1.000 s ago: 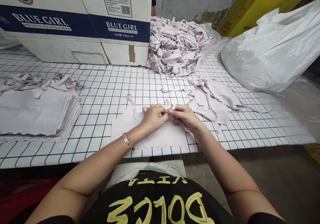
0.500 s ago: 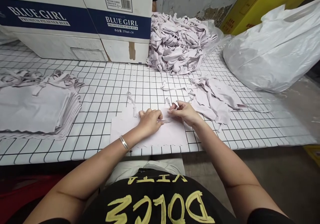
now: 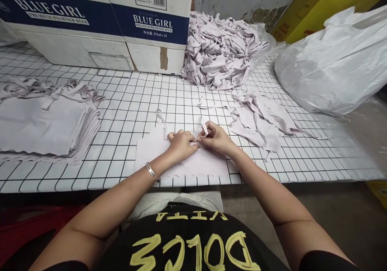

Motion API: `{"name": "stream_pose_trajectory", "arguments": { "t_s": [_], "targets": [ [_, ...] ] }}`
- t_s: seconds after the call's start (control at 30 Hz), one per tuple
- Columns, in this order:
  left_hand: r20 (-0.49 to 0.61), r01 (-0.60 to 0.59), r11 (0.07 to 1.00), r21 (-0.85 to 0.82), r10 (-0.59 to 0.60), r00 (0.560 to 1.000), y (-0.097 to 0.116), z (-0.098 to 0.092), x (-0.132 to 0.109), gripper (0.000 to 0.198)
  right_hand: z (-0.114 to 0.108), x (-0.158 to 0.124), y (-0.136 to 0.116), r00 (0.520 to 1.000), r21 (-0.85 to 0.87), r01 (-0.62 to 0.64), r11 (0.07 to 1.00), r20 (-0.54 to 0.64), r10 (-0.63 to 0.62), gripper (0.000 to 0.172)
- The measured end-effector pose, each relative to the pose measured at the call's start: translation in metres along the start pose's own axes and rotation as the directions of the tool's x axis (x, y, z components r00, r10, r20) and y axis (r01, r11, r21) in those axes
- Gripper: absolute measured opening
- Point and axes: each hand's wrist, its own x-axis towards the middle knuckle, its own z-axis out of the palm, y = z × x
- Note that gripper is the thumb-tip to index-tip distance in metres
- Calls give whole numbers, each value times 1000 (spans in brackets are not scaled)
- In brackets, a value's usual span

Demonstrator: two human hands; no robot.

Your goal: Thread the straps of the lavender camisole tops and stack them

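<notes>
A pale pink camisole [image 3: 208,164] lies flat near the front edge of the table, one thin strap [image 3: 162,122] stretching away from its far side. My left hand [image 3: 181,144] rests on the garment, fingers curled and closed, pinching its upper edge. Close beside it, my right hand [image 3: 213,137] is closed on the other shoulder strap [image 3: 204,128], a narrow band looped up between thumb and fingers. The fingertips of both hands nearly meet at the fabric edge. Exactly how the left fingertips grip the cloth is partly hidden.
At left sits a neat stack of similar garments [image 3: 45,126]. A loose few [image 3: 263,120] lie to the right, with a large heap [image 3: 220,51] behind. A white and blue beer carton [image 3: 154,57] stands at the back left; a white plastic bag [image 3: 329,65] sits at right.
My right hand has moved slightly left and down, bringing the strap to the fabric edge beside my left fingertips. My left hand stays on the garment. The view has shifted a little.
</notes>
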Motion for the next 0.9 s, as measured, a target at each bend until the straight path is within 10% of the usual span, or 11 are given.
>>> {"name": "stream_pose_trajectory", "arguments": {
  "t_s": [0.9],
  "targets": [
    [-29, 9, 998, -70, -11, 1000, -2, 2, -1, 15, -6, -2, -7, 1000, -223, 16, 975, 16, -13, 31]
  ]
}}
